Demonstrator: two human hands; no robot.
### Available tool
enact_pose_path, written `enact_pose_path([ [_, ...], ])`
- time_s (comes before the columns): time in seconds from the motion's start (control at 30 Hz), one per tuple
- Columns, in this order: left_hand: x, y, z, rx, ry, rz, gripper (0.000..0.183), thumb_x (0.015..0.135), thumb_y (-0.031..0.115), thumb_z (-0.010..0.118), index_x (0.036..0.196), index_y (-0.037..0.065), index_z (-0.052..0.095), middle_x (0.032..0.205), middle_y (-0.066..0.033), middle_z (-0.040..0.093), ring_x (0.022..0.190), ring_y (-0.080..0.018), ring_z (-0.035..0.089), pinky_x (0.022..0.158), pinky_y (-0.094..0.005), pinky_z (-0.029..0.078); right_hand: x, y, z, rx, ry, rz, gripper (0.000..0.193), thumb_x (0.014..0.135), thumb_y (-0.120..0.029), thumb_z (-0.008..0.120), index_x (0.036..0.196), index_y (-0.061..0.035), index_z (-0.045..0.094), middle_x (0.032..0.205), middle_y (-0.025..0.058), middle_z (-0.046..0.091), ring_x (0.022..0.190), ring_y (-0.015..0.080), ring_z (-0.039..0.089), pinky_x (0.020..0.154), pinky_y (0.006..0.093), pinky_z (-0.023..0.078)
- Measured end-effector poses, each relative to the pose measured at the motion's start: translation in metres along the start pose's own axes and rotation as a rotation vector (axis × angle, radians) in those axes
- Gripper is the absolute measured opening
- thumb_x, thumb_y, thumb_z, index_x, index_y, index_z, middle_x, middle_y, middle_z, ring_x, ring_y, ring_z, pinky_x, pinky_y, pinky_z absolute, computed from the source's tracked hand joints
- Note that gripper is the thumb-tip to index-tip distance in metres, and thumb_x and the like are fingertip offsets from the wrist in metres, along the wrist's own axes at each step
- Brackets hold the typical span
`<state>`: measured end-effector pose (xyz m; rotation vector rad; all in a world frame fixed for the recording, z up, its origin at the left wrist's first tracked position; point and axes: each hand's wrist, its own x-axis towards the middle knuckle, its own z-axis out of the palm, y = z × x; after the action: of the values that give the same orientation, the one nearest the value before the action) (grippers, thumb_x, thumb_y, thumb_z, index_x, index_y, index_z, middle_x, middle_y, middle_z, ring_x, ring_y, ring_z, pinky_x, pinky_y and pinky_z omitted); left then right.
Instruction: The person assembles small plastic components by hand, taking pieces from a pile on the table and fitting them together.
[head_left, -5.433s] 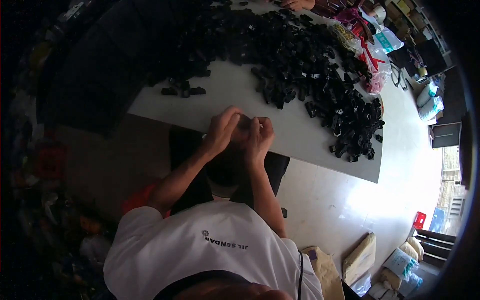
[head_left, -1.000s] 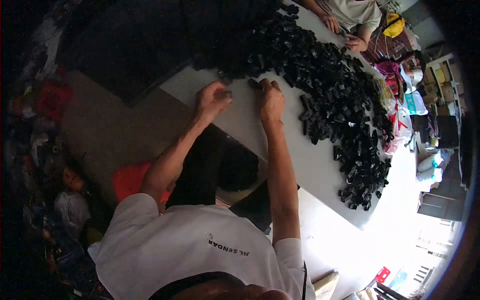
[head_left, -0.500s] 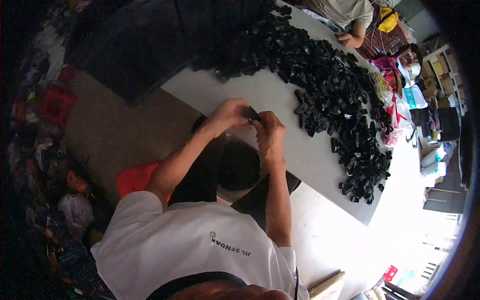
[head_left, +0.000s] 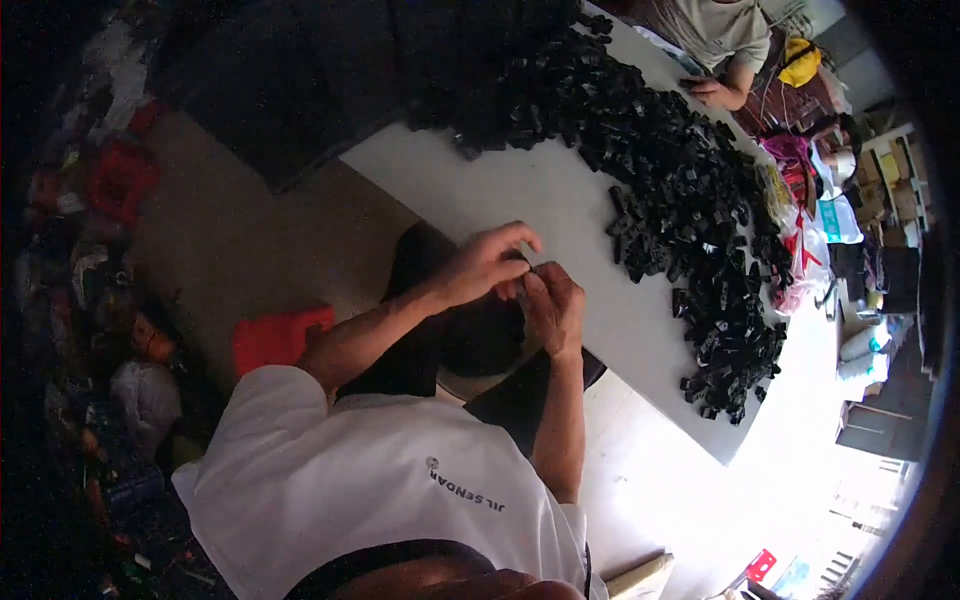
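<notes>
Black piece point(head_left: 529, 266) was mid-frame, by the table point(head_left: 560, 200) edge, mostly hidden by fingers. Right hand point(head_left: 556, 305) had thumb and fingers pinched on it. Left hand point(head_left: 485, 268) was right up against it, one finger raised off; couldn't tell if that side gripped.

Step, my read: two-handed fingertip work on a single piece; exact action not visible. Next move would call for a steady right pinch and fine left fingertip control.

Containers: pile point(head_left: 690, 190) of black parts, upper centre to right, lay loose on the table, not boxed. Clear bag point(head_left: 815, 265) beside it, right of frame, showed something pinkish, unidentifiable. White-teal bag point(head_left: 840, 222) just above, contents hidden. Sacks point(head_left: 866, 343) at far right: same.
</notes>
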<state>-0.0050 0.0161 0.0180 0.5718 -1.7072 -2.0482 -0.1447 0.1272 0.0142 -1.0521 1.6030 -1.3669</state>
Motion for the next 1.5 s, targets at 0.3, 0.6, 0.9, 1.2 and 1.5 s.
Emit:
enact_pose_path([
  [0.3,0.049,-0.009,-0.123,1.15,0.564,0.351,0.04,0.088,0.003,0.062,0.127,0.009,0.055,0.114,-0.0117,0.054,0.108,-0.0286,0.054,0.09,-0.0397,0.045,0.028,0.013,-0.022,-0.662,0.062,-0.227,0.013,0.082,-0.014,0.067,0.089,-0.0037,0.065,0.083,0.0162,0.064,0.075,0.0326,0.062,0.065,0.0419,0.048],
  [0.6,0.064,-0.034,-0.119,1.032,0.451,0.407,0.051,0.079,-0.004,0.071,0.126,0.01,0.056,0.122,-0.0133,0.051,0.113,-0.0318,0.052,0.091,-0.0406,0.047,0.152,0.022,-0.046,-1.344,0.553,-0.174,0.011,0.081,-0.006,0.061,0.09,-0.0022,0.063,0.1,0.0171,0.058,0.094,0.0355,0.059,0.068,0.0457,0.051],
  [0.9,0.053,-0.071,-0.125,0.839,0.194,0.358,0.036,0.09,0.005,0.062,0.125,0.008,0.058,0.14,-0.0172,0.045,0.128,-0.0312,0.047,0.097,-0.0383,0.047,0.12,0.004,-0.029,-0.73,0.32,-0.385,0.014,0.082,-0.002,0.06,0.096,-0.0017,0.061,0.092,0.0128,0.06,0.081,0.0298,0.064,0.069,0.0375,0.052],
  [1.2,0.052,-0.022,-0.064,0.893,0.265,0.242,0.033,0.084,-0.003,0.066,0.115,0.006,0.065,0.12,-0.0097,0.055,0.108,-0.0232,0.059,0.092,-0.0324,0.052,0.041,0.004,-0.015,0.391,0.283,-0.057,0.02,0.086,0.004,0.058,0.106,0.005,0.062,0.09,0.0107,0.065,0.07,0.0169,0.064,0.066,0.029,0.056],
  [1.5,0.036,-0.016,0.012,-0.063,0.139,0.113,0.046,0.082,0.008,0.072,0.126,0.005,0.059,0.108,-0.0061,0.064,0.102,-0.0166,0.062,0.09,-0.0311,0.051,0.016,0.005,0.002,0.578,0.315,-0.062,0.017,0.086,-0.006,0.066,0.1,0.0026,0.061,0.082,0.0077,0.065,0.061,0.0145,0.062,0.06,0.0263,0.052],
])
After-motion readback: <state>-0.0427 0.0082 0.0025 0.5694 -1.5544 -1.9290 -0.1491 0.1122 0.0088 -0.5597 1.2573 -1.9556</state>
